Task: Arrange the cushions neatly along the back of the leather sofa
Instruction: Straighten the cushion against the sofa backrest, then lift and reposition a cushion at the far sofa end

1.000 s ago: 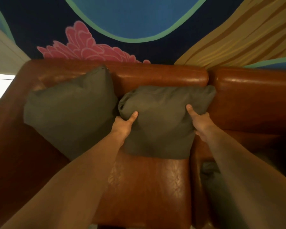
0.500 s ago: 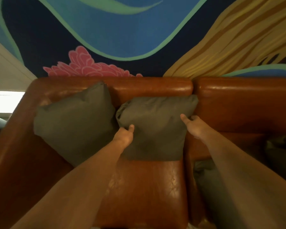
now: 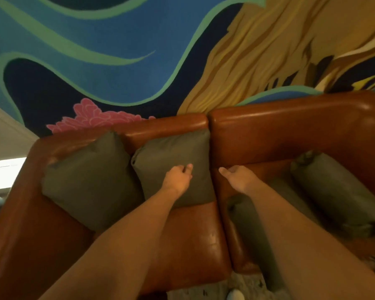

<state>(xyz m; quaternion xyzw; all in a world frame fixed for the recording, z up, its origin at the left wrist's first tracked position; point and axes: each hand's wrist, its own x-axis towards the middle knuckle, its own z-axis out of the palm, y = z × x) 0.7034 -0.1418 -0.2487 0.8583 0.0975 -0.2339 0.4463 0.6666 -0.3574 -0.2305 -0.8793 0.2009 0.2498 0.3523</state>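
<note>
Two grey-green cushions leaning upright against back of brown leather sofa (image 3: 279, 131), side by side, touching: corner cushion (image 3: 91, 182) at sofa's left end, second cushion (image 3: 173, 161) just beside it, reaching seam between backrests. Left hand (image 3: 178, 178) resting on second cushion's front, fingers loosely bent, gripping nothing. Right hand (image 3: 236, 176) hovering over right seat, fingers relaxed, holding nothing. Lying loose on right seat: third cushion (image 3: 333, 191); fourth cushion (image 3: 247, 224) under right forearm. Painted mural (image 3: 117, 61) rising behind sofa.
</note>
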